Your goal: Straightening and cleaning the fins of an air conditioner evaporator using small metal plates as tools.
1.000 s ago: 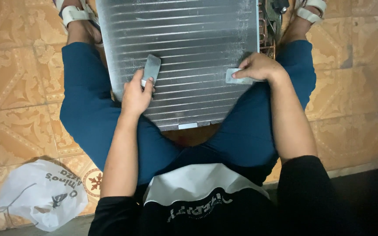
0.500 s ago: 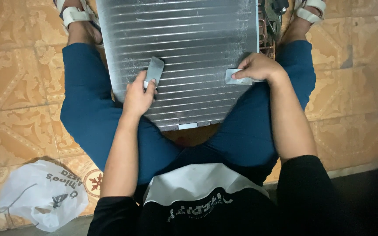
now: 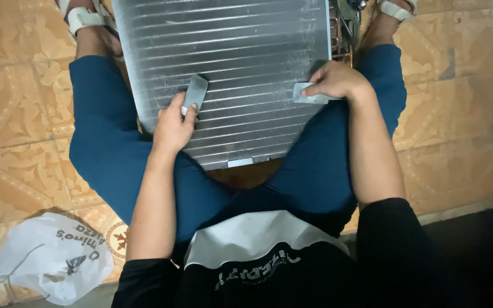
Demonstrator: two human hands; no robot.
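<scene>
Left hand gripping fin comb, finned coil

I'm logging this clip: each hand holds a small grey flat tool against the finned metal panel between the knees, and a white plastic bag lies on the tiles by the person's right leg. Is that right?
One detail is off. In the head view the white plastic bag lies on the tiles beside the person's left leg, not the right. The rest stands: left hand and right hand each hold a small grey flat tool against the finned panel.
</scene>
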